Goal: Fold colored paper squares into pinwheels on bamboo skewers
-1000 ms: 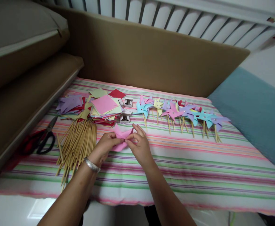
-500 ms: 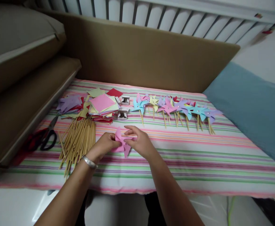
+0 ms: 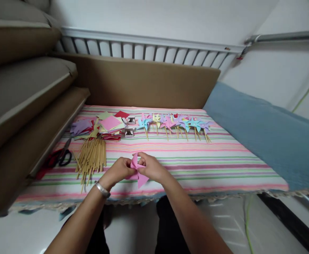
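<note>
Hands meet over the near edge of the pink-and-green striped cloth-covered table [image 3: 197,169]. Left hand [image 3: 119,171], silver bangle [image 3: 102,189] on its wrist, pinches the folded pink paper pinwheel piece [image 3: 137,171] from the left side, fingers closed on it. Right hand [image 3: 150,167] grips the same pink piece from the right, thumb and fingertips pressed together at its centre. Both hands touch each other around the paper, held just above the cloth near the table's front edge; one pink point hangs down below the hands.

Bundle of pale wooden sticks [image 3: 92,158] lies on the cloth just left of the left hand, fanned out toward the near edge. Black-handled scissors [image 3: 63,155] lie further left, beside the brown cushion edge [image 3: 38,130]. Stack of coloured paper squares [image 3: 109,124], pink sheet on top, sits behind the sticks, with loose purple cut papers [image 3: 82,126] to its left. Small white open box [image 3: 128,132] stands just right of the stack; contents too small to tell. Row of finished paper pinwheels on sticks [image 3: 175,123], blue, pink, yellow, purple, lies along the far side, well apart from the hands. Blue fabric [image 3: 262,134] covers the surface to the right.
</note>
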The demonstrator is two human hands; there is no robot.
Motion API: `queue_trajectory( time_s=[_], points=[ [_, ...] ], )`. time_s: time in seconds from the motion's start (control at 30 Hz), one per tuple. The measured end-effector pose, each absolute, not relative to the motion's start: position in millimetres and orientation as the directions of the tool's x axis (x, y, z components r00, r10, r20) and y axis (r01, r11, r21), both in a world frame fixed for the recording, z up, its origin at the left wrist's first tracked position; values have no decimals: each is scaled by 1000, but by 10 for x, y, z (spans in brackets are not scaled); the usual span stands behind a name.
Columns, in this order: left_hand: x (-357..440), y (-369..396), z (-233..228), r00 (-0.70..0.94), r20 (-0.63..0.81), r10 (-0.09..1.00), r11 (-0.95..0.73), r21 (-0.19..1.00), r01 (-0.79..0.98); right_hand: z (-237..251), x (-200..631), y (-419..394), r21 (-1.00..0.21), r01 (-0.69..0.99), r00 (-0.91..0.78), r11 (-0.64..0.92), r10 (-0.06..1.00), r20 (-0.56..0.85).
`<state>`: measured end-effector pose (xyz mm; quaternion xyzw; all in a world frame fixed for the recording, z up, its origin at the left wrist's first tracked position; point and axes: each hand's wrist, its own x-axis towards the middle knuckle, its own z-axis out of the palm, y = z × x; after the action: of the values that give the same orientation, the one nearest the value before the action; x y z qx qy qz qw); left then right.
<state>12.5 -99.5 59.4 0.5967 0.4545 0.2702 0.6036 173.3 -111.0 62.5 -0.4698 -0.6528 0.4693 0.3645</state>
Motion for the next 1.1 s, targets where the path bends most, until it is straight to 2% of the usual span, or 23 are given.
queue_trajectory(
  time_s=[0.07,0.17,0.2,0.3,0.4,0.53,0.73,0.93,1.03,1.1],
  points=[
    [88,-1197,707,314,-172,934,142,983,115,711,1728,-1273,-983,172,-268,72,963,23],
    [-8,-1577,850,24,-115,993,117,976,-184,865,1685,-1519,-999,15,-200,-39,979,-41],
    [-34,-1715,883,-3,-139,990,132,948,-289,920,1657,-1602,-997,-41,-172,-68,983,-60],
    [-36,-2102,958,119,-229,966,258,840,-477,1078,1539,-1848,-972,-220,-82,-85,994,-69],
    [60,-2368,1064,121,-200,972,234,795,-560,1202,1405,-2072,-949,-312,0,-34,999,-35],
    [166,-2551,1265,100,-127,987,161,780,-605,1297,1286,-2303,-954,-292,77,64,996,43],
    [195,-2701,1426,5,-162,987,130,775,-619,1387,1217,-2513,-964,-213,69,156,987,145],
    [146,-2780,1494,-12,-154,988,115,785,-609,1446,1228,-2609,-973,-193,-1,125,992,128],
    [69,-2785,1502,-46,-191,980,129,803,-581,1417,1360,-2694,-978,-63,7,199,980,199],
    [19,-2778,1507,-58,-211,976,140,806,-575,1389,1485,-2792,-930,112,14,350,935,354]
  ],
)
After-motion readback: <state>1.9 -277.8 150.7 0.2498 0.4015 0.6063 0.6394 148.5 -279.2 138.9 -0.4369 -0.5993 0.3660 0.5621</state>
